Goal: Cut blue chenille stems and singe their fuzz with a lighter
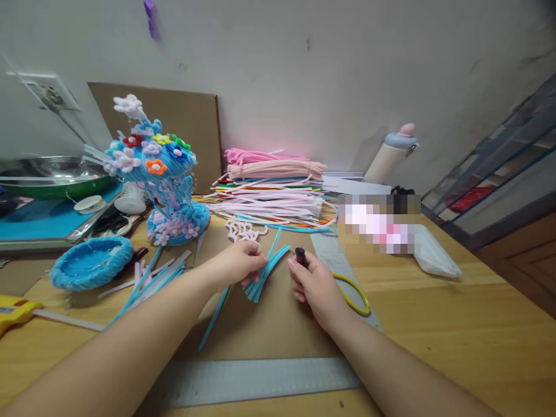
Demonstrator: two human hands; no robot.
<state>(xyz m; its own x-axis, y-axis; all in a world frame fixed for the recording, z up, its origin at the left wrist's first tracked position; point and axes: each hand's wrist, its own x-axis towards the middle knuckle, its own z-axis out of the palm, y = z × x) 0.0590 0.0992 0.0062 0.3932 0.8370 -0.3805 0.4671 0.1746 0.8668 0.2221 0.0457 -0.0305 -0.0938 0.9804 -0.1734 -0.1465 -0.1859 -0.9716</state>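
Note:
My left hand (244, 262) has its fingers closed at the near-left side of a small bunch of blue pipe cleaners (266, 273) over the brown cardboard (278, 330); what its fingertips pinch is too small to make out. To the right, my right hand (310, 281) is wrapped round a small black and red tool (300, 256), whose dark end sticks up above the thumb. A long blue pipe cleaner (214, 318) slants below my left hand. White curled pieces (243, 230) lie just beyond it.
Stacked pipe cleaners (273, 202) lie by the wall. A blue flowered ornament (152, 156) stands left, behind a blue fuzzy dish (92, 263). A yellow glue gun (15, 313) is at the left edge, a yellow ring (362, 304) right, and a bottle (386, 156) at the back.

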